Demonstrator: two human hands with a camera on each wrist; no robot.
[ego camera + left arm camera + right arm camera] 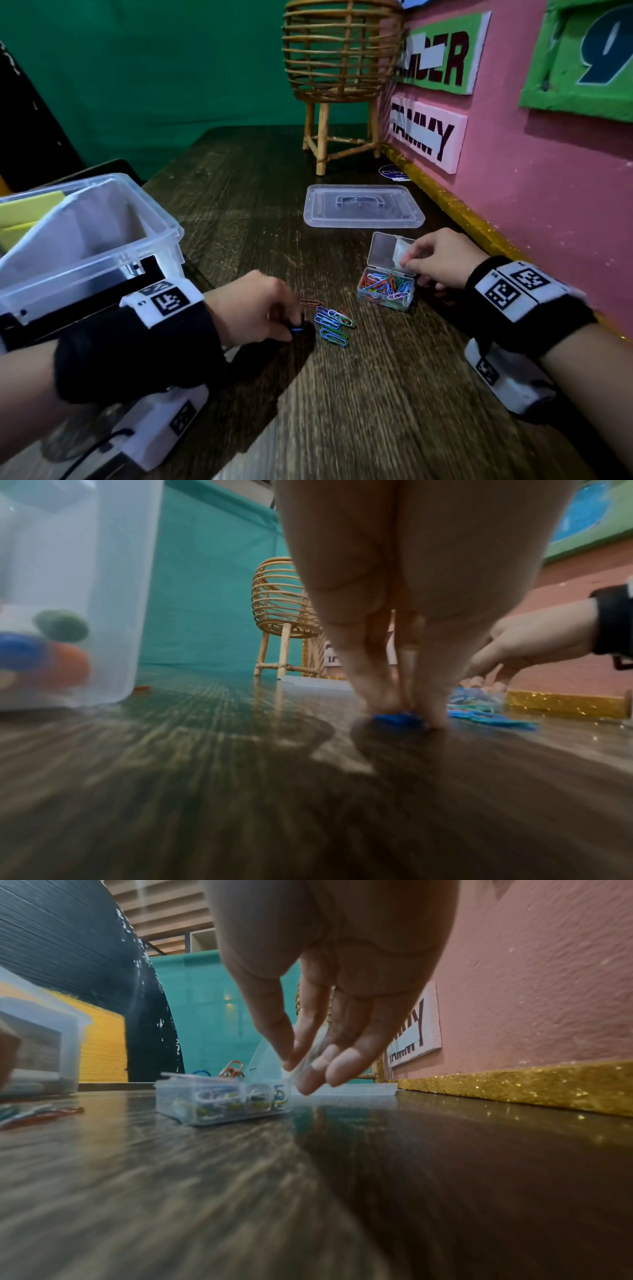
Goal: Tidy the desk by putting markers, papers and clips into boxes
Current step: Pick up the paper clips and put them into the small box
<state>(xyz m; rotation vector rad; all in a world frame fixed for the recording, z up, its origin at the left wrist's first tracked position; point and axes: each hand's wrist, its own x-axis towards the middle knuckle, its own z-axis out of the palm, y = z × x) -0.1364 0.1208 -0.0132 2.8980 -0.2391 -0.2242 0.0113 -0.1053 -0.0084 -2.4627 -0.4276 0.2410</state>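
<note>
Your left hand [253, 308] had its fingertips [383, 702] pinched down on a blue paper clip [399, 719] flat against the wooden desk [376, 394], right beside the loose pile of clips [334, 323], while your right hand [440, 258] gripped the raised lid [390, 248] of the little clear clip box [385, 291], already pretty full. Honestly, one clip at a time off a flat surface is slow; I'd have slid a bunch to the desk's edge or raked them into your palm. Keeping that lid tipped back was smart, since the box looked light enough to skid. The big storage bin [102, 219] with yellow paper [30, 205] sat off left, its lid [363, 205] lying farther back.
</note>
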